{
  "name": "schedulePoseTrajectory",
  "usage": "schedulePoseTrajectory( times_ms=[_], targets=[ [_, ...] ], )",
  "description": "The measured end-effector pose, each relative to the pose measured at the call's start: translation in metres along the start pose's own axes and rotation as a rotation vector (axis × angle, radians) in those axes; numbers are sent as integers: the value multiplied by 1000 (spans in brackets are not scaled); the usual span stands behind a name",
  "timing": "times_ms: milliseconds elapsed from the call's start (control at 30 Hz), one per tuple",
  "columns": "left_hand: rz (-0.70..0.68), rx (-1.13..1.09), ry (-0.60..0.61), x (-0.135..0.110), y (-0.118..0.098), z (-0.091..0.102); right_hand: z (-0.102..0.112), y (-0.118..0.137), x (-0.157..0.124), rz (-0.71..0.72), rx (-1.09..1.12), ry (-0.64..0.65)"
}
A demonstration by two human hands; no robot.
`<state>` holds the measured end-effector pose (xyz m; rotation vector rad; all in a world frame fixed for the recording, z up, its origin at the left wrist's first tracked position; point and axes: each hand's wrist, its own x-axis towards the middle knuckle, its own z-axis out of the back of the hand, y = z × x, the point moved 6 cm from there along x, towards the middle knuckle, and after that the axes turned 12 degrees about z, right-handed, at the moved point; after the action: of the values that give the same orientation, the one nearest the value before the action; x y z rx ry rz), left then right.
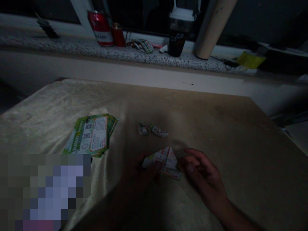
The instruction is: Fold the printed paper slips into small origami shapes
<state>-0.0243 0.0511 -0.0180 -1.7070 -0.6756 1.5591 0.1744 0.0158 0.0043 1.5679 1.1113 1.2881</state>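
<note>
Over the front middle of the table, my left hand (146, 175) pinches a folded paper leaflet (171, 159), its thumb lying on top. The paper is creased into a triangular shape with a strip sticking out along its lower edge. My right hand (208, 179) is at the paper's right edge, fingers loosely curled and apart, the thumb clear of the sheet. One of its fingertips is at or just behind that edge; contact is hard to make out in the dim light. Just beyond lie two small folded paper pieces (143, 128), side by side.
To the left, a stack of green printed leaflets (92, 136) lies on the cloth-covered table (216, 128). Along the granite windowsill (72, 46) stand a red can (100, 29), a red lighter (118, 34), a lidded CoCo cup (177, 35) and a cardboard tube (215, 30). A blurred-out patch covers the lower left.
</note>
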Motion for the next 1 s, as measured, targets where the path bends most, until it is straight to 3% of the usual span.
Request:
schedulePoseTrajectory(
  times_ms=[333,500,667,867,1000],
  targets=[
    [31,-333,200,3,3,-11,-10,11,0,216,-299,154],
    [-53,-252,126,-1,-3,-4,-5,18,3,268,-309,123],
    [-231,-115,94,-6,-13,3,4,16,4,198,-231,8],
    [-259,21,17,-4,-15,3,8,1,5,38,-92,-56],
    [-250,22,9,-1,-11,2,10,-1,10,27,-51,-62]
  ],
)
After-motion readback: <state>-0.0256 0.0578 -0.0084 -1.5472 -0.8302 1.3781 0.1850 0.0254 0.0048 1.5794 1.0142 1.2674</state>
